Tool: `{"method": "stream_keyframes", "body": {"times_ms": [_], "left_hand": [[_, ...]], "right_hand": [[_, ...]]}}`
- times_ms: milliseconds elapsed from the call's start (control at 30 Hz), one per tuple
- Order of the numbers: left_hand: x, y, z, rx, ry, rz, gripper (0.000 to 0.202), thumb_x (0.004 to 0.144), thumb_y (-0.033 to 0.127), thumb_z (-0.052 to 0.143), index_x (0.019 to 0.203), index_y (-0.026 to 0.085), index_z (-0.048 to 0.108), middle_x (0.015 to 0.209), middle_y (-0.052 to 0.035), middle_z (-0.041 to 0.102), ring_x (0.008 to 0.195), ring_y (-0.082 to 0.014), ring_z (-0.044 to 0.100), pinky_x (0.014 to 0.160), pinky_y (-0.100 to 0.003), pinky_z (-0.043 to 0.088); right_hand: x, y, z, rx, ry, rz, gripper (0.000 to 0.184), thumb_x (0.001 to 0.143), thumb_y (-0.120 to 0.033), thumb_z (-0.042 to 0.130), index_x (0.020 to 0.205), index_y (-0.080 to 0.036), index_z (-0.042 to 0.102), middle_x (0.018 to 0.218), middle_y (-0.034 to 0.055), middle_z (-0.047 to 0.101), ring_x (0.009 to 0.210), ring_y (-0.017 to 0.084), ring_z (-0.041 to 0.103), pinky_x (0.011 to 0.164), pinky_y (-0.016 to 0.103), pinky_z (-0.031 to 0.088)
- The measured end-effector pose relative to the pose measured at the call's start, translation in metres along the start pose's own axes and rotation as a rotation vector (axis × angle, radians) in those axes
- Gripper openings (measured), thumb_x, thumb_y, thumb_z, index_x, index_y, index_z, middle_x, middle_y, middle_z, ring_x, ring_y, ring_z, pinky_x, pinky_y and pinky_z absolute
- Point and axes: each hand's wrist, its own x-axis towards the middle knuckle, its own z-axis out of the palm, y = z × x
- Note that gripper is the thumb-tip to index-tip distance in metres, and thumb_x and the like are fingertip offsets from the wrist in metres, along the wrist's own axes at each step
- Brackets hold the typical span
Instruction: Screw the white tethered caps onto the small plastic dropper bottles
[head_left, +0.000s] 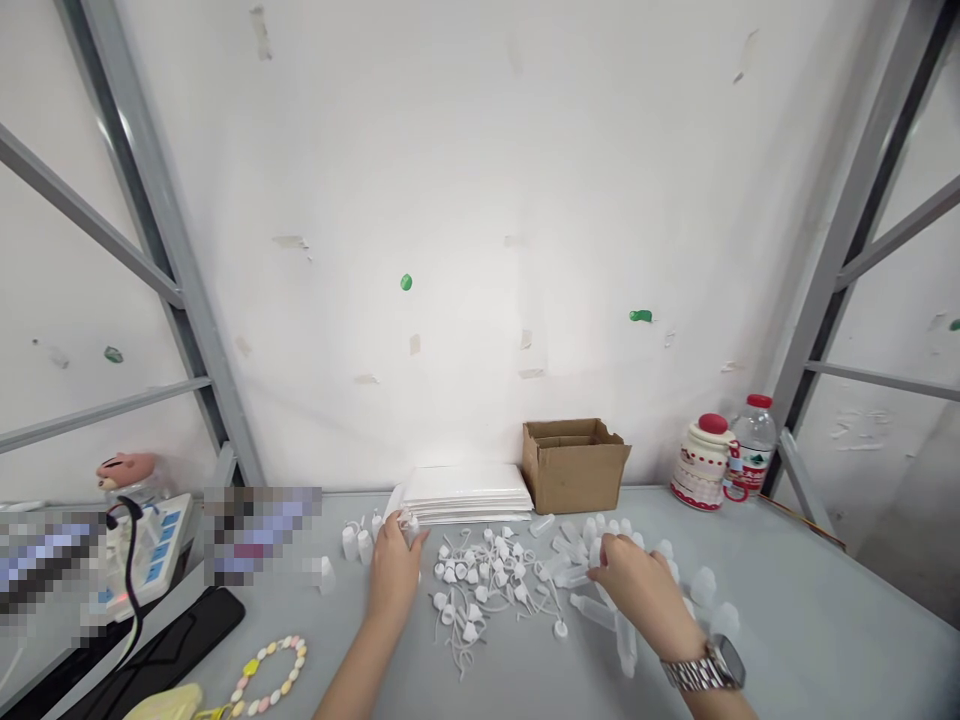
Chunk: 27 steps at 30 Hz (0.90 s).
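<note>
My left hand (394, 570) rests on the grey table with its fingers closed round a small white bottle (409, 522), next to a few bottles standing upright (358, 543). My right hand (634, 582), a metal watch on its wrist, reaches into a heap of small translucent bottles (570, 560) lying on their sides; its fingers curl down among them, and what they hold is hidden. Between the hands lies a scatter of small white caps with tethers (480, 585).
A stack of white sheets (466, 492) and an open cardboard box (574, 465) stand at the wall. A patterned mug (701, 463) and a water bottle (752, 440) are at the back right. A bead bracelet (274, 675), a black phone (169, 650) and a power strip (146, 550) lie left.
</note>
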Motion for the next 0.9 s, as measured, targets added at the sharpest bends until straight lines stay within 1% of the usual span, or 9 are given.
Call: {"method": "stream_keyframes", "body": {"times_ms": [133,233,300,433,500,600,733,800,900], "left_hand": [[-0.011,0.013,-0.011,0.082,0.113,0.121,0.046,0.077,0.033,0.050,0.118,0.013,0.040,0.113,-0.0161,0.052,0.110,-0.0292,0.046,0.092,-0.042,0.036],[-0.019,0.024,-0.020,0.086,0.199,0.226,0.039,0.079,0.034,0.048,0.114,0.018,0.046,0.108,-0.0122,0.051,0.106,-0.0278,0.047,0.092,-0.041,0.036],[-0.024,0.032,-0.025,-0.014,0.120,0.284,0.032,0.080,0.034,0.044,0.109,0.021,0.049,0.098,-0.0083,0.053,0.097,-0.0244,0.051,0.088,-0.038,0.039],[-0.032,0.044,-0.030,-0.189,-0.340,0.313,0.020,0.079,0.030,0.045,0.094,0.023,0.056,0.082,-0.0020,0.055,0.073,-0.0172,0.056,0.071,-0.030,0.046],[-0.035,0.047,-0.032,-0.175,-0.496,0.361,0.014,0.077,0.028,0.048,0.083,0.023,0.059,0.082,-0.0017,0.056,0.073,-0.0168,0.055,0.069,-0.028,0.045],[-0.038,0.049,-0.032,-0.106,-0.515,0.435,0.012,0.078,0.027,0.048,0.078,0.022,0.060,0.084,-0.0034,0.056,0.082,-0.0190,0.054,0.074,-0.029,0.042],[-0.047,0.049,-0.023,-0.117,-0.504,0.503,0.013,0.078,0.027,0.051,0.087,0.023,0.060,0.089,-0.0042,0.056,0.088,-0.0201,0.052,0.078,-0.031,0.040],[-0.051,0.050,-0.015,-0.120,-0.506,0.515,0.014,0.074,0.024,0.056,0.088,0.024,0.060,0.092,-0.0043,0.056,0.091,-0.0210,0.050,0.080,-0.032,0.039],[-0.054,0.051,-0.006,-0.151,-0.488,0.436,0.010,0.070,0.016,0.056,0.076,0.022,0.061,0.088,-0.0042,0.056,0.090,-0.0218,0.050,0.080,-0.034,0.038]], "right_hand": [[-0.002,-0.001,-0.009,0.115,0.040,0.019,0.015,0.080,-0.020,0.043,0.077,-0.017,0.057,0.082,0.0069,0.065,0.073,0.023,0.062,0.061,0.030,0.036],[-0.017,0.007,-0.003,0.134,0.071,-0.076,0.022,0.074,-0.009,0.041,0.080,-0.021,0.059,0.085,0.0036,0.064,0.072,0.019,0.062,0.058,0.027,0.036],[-0.032,0.017,0.008,0.070,0.103,-0.182,0.035,0.065,0.002,0.039,0.078,-0.022,0.060,0.083,0.0027,0.064,0.072,0.019,0.061,0.057,0.027,0.035],[-0.052,0.035,0.031,-0.065,0.149,-0.353,0.047,0.053,0.012,0.036,0.074,-0.022,0.062,0.081,0.0028,0.064,0.066,0.018,0.060,0.053,0.026,0.033],[-0.055,0.040,0.038,-0.112,0.203,-0.427,0.046,0.051,0.011,0.038,0.074,-0.021,0.061,0.081,0.0032,0.064,0.067,0.019,0.060,0.056,0.027,0.034],[-0.054,0.044,0.045,-0.150,0.226,-0.495,0.040,0.050,0.010,0.042,0.068,-0.021,0.060,0.076,0.0026,0.065,0.069,0.021,0.059,0.058,0.029,0.033],[-0.054,0.043,0.048,-0.166,0.156,-0.521,0.038,0.049,0.008,0.045,0.068,-0.021,0.061,0.074,0.0022,0.066,0.068,0.021,0.059,0.059,0.030,0.034],[-0.054,0.038,0.042,-0.151,0.117,-0.517,0.036,0.051,0.007,0.047,0.069,-0.020,0.061,0.073,0.0029,0.066,0.069,0.022,0.059,0.059,0.030,0.034],[-0.055,0.027,0.020,-0.058,0.052,-0.457,0.028,0.058,0.003,0.049,0.069,-0.020,0.060,0.073,0.0041,0.065,0.070,0.022,0.059,0.060,0.030,0.036]]}}
